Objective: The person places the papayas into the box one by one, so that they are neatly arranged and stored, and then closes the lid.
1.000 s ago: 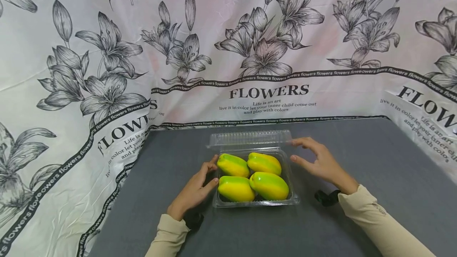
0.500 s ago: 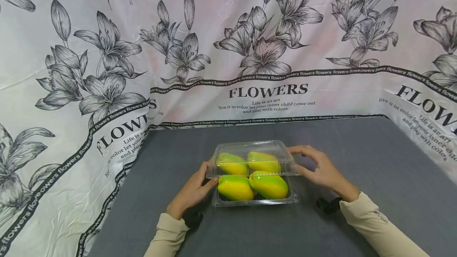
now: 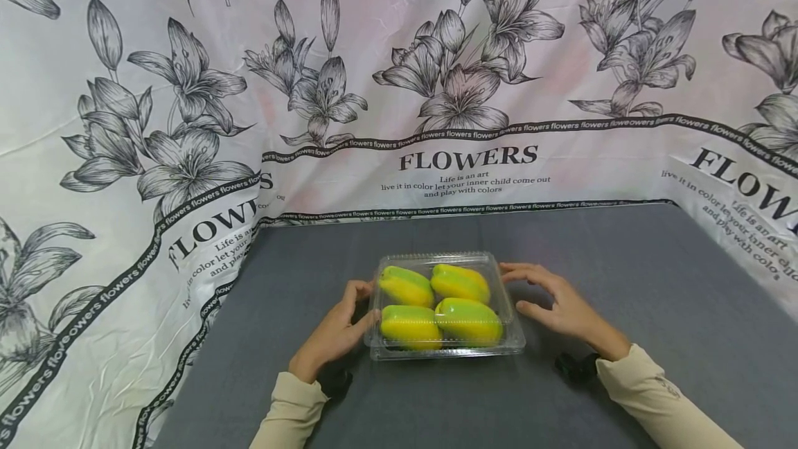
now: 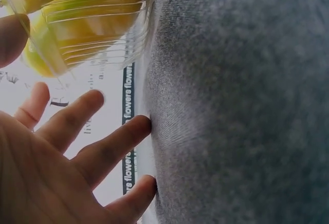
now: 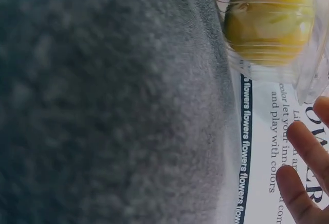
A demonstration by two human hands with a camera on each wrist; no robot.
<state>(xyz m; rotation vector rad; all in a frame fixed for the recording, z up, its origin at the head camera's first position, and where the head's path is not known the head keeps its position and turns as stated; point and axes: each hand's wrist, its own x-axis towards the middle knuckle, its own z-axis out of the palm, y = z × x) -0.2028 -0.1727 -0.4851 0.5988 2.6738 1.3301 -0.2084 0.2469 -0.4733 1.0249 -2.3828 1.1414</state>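
A clear plastic clamshell box [image 3: 445, 354] stands on the grey table, its lid [image 3: 492, 262] lowered over the base. Whether the lid is latched, I cannot tell. Several yellow-green mangoes [image 3: 408, 328] lie inside, seen through the plastic. At the box's left side is my left hand [image 3: 333, 331], fingers spread; the left wrist view shows its thumb [image 4: 13, 36] against the plastic and the other fingers apart from it. My right hand [image 3: 564, 307] is at the right side with loosely extended fingers. In the right wrist view, its fingers [image 5: 303, 147] are just beside the box wall, partly cut off.
The grey tabletop [image 3: 461, 407] spreads around the box. A white curtain [image 3: 467, 179] printed with flowers and lettering hangs behind the table and along its sides. Dark wrist devices [image 3: 576, 368] sit under the wrists, near the beige sleeves [image 3: 661, 393].
The lid has swung from standing open at the back, down toward the person, over the mangoes. My right hand followed it and its fingers have come away. The left hand hardly moved.
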